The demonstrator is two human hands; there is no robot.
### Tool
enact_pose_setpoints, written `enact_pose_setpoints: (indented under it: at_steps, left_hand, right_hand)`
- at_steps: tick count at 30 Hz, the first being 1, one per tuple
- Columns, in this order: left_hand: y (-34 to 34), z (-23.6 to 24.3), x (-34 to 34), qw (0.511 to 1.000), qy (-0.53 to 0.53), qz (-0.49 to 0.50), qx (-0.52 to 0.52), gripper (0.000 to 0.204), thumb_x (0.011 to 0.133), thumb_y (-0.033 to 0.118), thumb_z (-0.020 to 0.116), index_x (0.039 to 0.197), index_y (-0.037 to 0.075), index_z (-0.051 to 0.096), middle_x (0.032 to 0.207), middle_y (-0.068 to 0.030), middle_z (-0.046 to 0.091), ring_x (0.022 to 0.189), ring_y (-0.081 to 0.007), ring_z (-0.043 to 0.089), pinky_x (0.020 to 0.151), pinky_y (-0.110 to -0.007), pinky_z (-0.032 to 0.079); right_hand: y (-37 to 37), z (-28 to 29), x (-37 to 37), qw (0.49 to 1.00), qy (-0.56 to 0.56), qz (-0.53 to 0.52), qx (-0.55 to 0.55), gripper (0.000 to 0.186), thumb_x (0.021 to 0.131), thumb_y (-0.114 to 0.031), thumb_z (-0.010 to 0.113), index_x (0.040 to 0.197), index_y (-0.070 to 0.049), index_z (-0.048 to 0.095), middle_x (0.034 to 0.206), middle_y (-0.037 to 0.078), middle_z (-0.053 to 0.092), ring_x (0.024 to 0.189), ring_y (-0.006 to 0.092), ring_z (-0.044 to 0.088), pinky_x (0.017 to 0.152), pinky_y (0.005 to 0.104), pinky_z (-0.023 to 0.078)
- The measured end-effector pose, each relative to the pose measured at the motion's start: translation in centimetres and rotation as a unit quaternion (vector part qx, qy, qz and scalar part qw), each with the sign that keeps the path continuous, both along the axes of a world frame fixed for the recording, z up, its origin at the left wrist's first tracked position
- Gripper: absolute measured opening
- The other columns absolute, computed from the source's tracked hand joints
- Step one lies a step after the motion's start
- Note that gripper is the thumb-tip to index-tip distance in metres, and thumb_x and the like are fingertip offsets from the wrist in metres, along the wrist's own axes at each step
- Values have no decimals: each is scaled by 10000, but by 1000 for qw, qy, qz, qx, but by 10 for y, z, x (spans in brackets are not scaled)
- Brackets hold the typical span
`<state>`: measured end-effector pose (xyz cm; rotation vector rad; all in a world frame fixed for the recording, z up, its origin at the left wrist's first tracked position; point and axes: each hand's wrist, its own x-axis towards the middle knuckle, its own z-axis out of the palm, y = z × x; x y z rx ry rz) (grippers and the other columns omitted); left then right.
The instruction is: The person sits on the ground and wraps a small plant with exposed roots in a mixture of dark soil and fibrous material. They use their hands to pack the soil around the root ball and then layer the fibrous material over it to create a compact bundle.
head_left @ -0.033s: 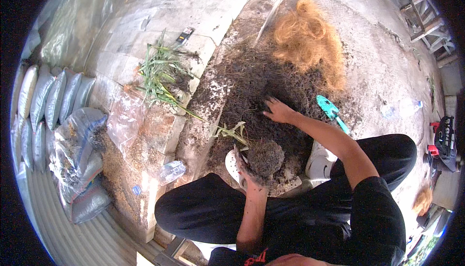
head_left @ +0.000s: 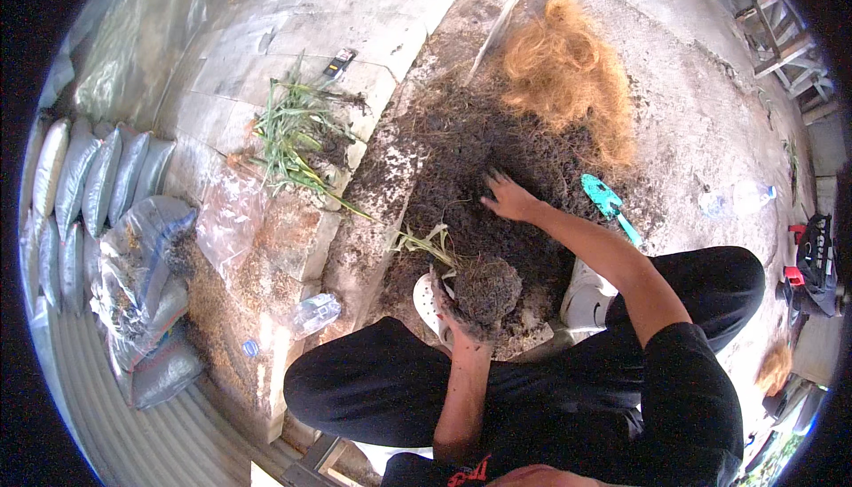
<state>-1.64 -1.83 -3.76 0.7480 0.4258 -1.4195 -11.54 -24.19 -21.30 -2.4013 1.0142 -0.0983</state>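
Cupping a soil ball: my left hand is under and around the clump of dark soil and roots, fingers curled up its near side, so this grip is full, closed on the clump.
Clump position: it sits right on top of my left palm, just in front of my knees, at the near edge of the soil heap.
Plant: pale green leaves stick out to the left of the clump, just beside my left fingers; I cannot tell whether they are rooted in it.
Right hand: my right hand lies flat on the heap, fingers spread and pressed into the loose dark soil, holding nothing I can see.
Right arm: stretched forward and to the left across my lap, elbow bent over my right knee.
Left arm: comes straight up from the lower edge, wrist turned so the palm faces up.
Nearby: a teal trowel lies on the ground just right of my right forearm, untouched; orange coconut fibre is piled at the far side of the heap, well apart from both hands.
Hidden: my left palm is covered by the clump, and my right fingertips are partly sunk in soil.
White shape: something pale shows behind my left fingers; too covered to name.
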Motion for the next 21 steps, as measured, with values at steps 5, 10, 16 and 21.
enact_pose_setpoints:
  at_steps: [5,10,16,21]
  left_hand:
    - [1,10,4,999,40,29,16,492,900,494,405,1221,135,503,1162,-100,554,1003,-289,552,860,-443,462]
    - [4,-7,7,998,11,54,34,523,874,518,430,1227,138,498,1195,-108,534,1039,-305,531,887,-450,445]
    - [4,0,12,998,15,62,26,525,859,528,440,1211,146,516,1178,-102,556,1041,-314,540,899,-451,446]
    - [4,5,11,997,31,52,41,508,866,516,421,1193,143,533,1174,-108,559,1035,-317,544,896,-462,449]
  right_hand:
    - [-35,-19,29,977,197,10,-75,551,904,-256,380,1306,119,338,1416,284,258,1337,391,239,1101,430,249]
    - [-17,-30,35,975,198,-89,-57,551,902,-198,424,1362,68,277,1455,224,211,1354,344,209,1080,392,304]
    - [0,-10,26,974,214,-31,-75,573,845,-111,516,1357,46,311,1423,208,286,1314,334,292,1035,370,366]
    - [18,-29,8,983,118,-5,-143,379,828,-67,478,1192,36,496,1210,209,517,1117,338,514,872,392,499]
